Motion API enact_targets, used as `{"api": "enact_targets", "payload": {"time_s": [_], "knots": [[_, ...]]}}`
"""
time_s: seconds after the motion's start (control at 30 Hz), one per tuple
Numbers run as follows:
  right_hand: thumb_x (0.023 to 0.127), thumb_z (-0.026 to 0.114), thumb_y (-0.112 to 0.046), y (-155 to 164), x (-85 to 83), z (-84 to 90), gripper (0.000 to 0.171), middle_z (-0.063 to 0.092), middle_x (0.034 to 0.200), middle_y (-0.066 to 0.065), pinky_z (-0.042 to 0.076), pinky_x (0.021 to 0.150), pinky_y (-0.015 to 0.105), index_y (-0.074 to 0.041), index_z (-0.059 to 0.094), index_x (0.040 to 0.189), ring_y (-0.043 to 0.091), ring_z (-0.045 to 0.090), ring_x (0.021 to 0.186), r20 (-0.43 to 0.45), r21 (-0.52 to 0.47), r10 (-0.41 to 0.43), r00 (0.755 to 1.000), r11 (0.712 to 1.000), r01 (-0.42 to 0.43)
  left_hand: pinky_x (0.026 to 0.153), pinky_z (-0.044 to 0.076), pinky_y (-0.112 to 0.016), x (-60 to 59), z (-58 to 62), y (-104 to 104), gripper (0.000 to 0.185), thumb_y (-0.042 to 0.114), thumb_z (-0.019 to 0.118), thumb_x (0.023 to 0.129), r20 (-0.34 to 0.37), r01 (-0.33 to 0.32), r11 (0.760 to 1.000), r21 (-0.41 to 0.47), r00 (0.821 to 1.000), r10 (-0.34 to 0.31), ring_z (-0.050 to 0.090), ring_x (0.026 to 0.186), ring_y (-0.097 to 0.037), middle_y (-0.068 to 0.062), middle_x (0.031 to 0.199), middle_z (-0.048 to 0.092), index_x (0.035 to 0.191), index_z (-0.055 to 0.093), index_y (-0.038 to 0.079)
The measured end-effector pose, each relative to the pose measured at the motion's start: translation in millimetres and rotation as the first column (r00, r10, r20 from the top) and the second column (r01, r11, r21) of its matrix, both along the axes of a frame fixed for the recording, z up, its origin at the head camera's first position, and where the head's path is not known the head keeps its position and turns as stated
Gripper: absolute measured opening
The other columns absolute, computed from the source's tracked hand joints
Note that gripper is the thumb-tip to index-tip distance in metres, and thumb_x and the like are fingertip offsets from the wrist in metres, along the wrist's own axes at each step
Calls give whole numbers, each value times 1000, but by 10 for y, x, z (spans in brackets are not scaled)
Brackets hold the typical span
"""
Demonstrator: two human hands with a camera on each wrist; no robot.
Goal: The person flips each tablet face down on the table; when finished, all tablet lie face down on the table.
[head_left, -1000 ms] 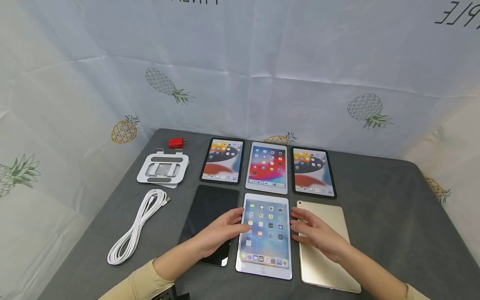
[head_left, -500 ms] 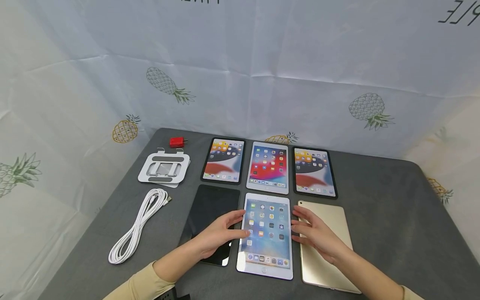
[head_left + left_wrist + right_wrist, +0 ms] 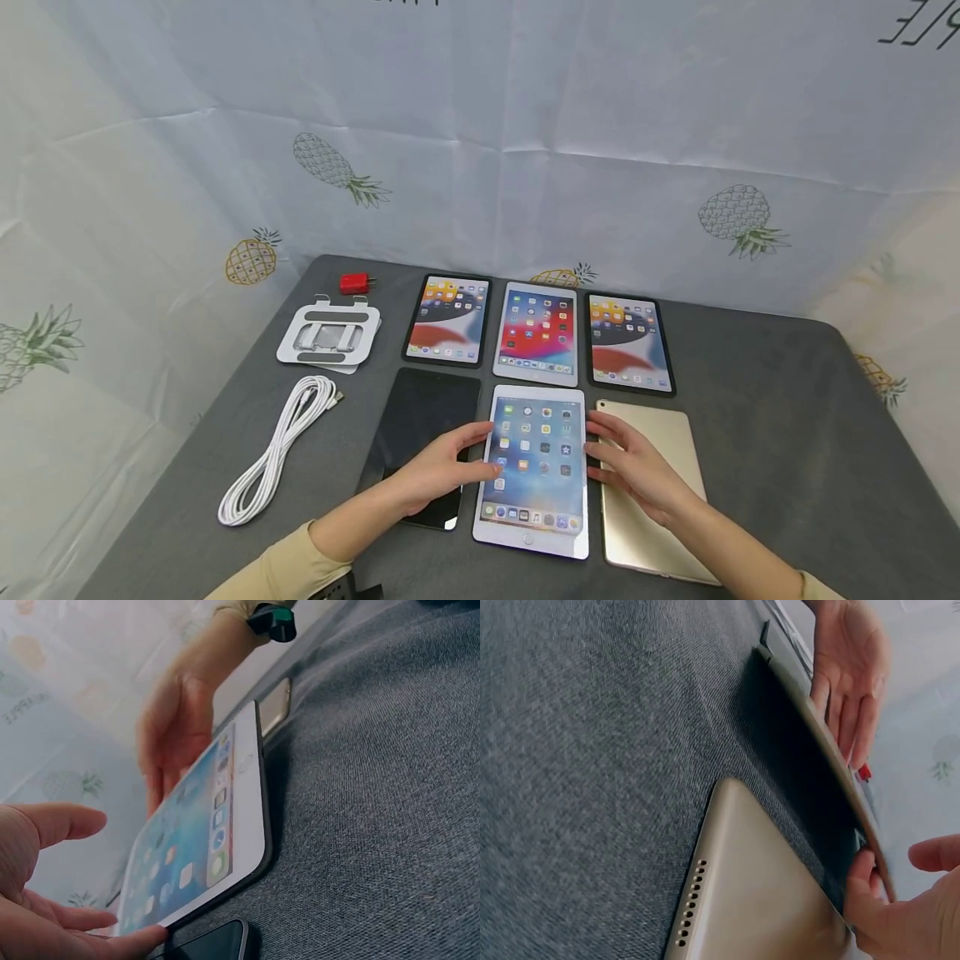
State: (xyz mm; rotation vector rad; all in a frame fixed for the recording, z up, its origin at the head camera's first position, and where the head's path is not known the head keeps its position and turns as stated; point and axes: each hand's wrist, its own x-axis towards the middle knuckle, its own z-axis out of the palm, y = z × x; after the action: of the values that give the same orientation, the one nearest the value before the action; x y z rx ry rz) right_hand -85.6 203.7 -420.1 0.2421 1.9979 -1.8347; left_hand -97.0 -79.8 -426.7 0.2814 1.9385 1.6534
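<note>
A white tablet point(image 3: 532, 475) with a lit home screen lies in front of the person in the head view. Its right edge is tipped up off the cloth; the right wrist view shows the dark gap under the tablet point(image 3: 832, 750). My left hand point(image 3: 435, 471) touches the left edge with fingertips, its thumb over the screen. My right hand point(image 3: 637, 467) has fingertips at the underside of the right edge; in the right wrist view its thumb point(image 3: 934, 853) stands apart from the screen. Beneath my right hand lies a gold tablet point(image 3: 652, 533), back up.
A black tablet point(image 3: 431, 400) lies under my left hand. Behind are three lit tablets, the middle one a white-framed tablet point(image 3: 536, 333). At left are a coiled white cable point(image 3: 273, 458), a white folding stand point(image 3: 328, 333) and a red charger plug point(image 3: 355, 283).
The white tablet's right edge has risen slightly and shifted a little right with my right fingertips under it. My left hand has barely moved.
</note>
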Motion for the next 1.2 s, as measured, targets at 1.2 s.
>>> {"api": "enact_targets", "payload": {"time_s": [1.2], "knots": [[92, 66, -12, -59, -110, 198, 52, 51, 104, 17, 58, 70, 36, -2, 45, 138, 25, 69, 86, -231, 181, -13, 973, 982, 56, 90, 52, -34, 409, 252, 507, 56, 38, 65, 94, -710, 261, 781, -567, 325, -624, 29, 143, -28, -12, 159, 23, 145, 47, 23]]}}
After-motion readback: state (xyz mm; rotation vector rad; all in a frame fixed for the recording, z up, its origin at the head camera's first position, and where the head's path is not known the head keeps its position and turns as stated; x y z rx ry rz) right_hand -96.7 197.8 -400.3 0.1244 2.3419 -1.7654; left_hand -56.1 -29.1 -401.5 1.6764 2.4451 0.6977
